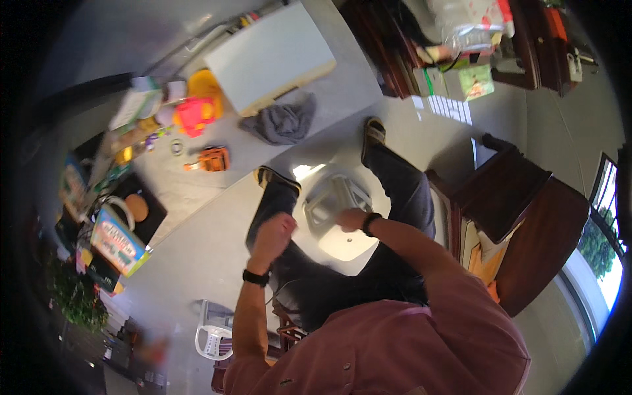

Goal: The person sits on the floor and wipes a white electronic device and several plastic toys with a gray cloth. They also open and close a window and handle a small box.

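My left hand (276, 234), with a black watch at the wrist, is over my left leg, its fingers curled. Blur hides whether anything is inside it. My right hand (353, 220) wears a dark bracelet and overlaps the edge of a pale plastic stool (332, 205) between my legs. Its fingers are curled too; I cannot tell whether they grip or touch the stool. One bright surface of the stool, with a small hole in it, faces me. Dark trousers (406, 197) cover my legs on both sides.
Ahead lie a grey cloth (284, 121), a large pale box (271, 57), an orange toy (213, 159) and a pink-red toy (195, 114). Dark wooden furniture (498, 182) stands to the right. A colourful box (117, 239) and a white plastic chair (213, 340) are at left.
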